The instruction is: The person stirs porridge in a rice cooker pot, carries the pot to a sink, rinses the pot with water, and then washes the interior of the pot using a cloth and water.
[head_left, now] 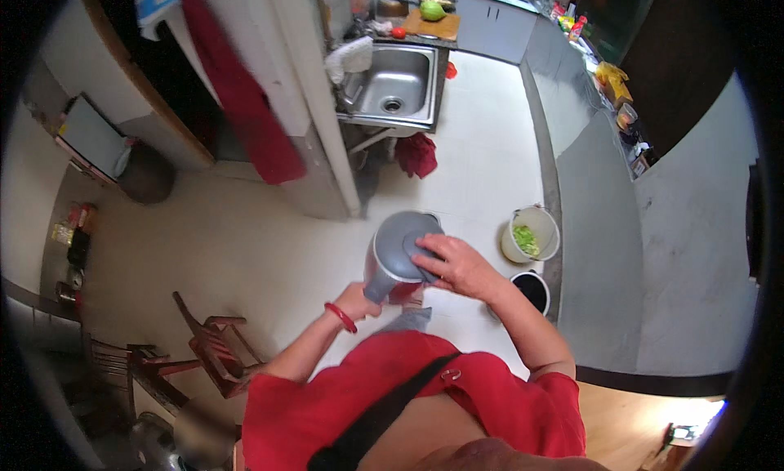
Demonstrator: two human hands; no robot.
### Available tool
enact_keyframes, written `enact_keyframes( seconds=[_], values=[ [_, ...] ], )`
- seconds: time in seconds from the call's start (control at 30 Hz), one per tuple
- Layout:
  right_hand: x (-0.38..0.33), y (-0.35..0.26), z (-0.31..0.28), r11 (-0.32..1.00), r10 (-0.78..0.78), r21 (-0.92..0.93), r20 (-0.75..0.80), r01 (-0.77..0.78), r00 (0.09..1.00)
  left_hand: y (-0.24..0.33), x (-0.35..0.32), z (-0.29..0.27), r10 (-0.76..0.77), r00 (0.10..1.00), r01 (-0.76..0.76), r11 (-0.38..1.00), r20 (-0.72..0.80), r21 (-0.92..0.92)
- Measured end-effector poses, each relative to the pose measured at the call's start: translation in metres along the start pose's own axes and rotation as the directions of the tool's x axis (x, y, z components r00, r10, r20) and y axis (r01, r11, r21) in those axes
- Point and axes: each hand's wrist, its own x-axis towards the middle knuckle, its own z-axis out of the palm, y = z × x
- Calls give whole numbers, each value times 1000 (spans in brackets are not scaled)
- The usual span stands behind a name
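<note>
In front of my body I hold a lidded jug [394, 250] with a broad grey top and a shiny, reddish side. My left hand [355, 302], with a red bangle at its wrist, is wrapped round the grey handle [377, 290]. On the right, my right hand [457, 265] lies over the jug's grey lid [402, 232], its fingers bent onto the round raised part. Part of the lid and the jug's right side are hidden by that hand. Whether the lid is loose, I cannot tell.
Ahead stands a steel sink [400, 83], with a cutting board [441, 25] and a green round vegetable [432, 11] behind it. To the right are a white bucket [519, 249] with green scraps and a dark-filled bucket [535, 291]. A wooden chair [214, 348] stands at left.
</note>
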Motion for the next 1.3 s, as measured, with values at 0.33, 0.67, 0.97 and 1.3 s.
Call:
enact_keyframes(
  seconds=[0.33, 0.67, 0.97, 1.3],
  values=[
    [26, 215, -118, 973, 231, 90, -441, -213, 867, 189, 198, -22, 134, 989, -137, 990, 68, 35],
    [66, 521, -139, -130, 865, 954, -24, 270, 502, 273, 360, -41, 19, 961, -104, 949, -278, -296],
    [130, 773, -79, -385, 848, 914, 296, 126, 441, 315, 442, -78, -155, 765, -121, 919, -625, -376],
    [286, 987, -31, -360, 874, 932, 353, -45, 333, 292, 565, -150, -252, 617, -153, 891, -745, -428]
  ],
)
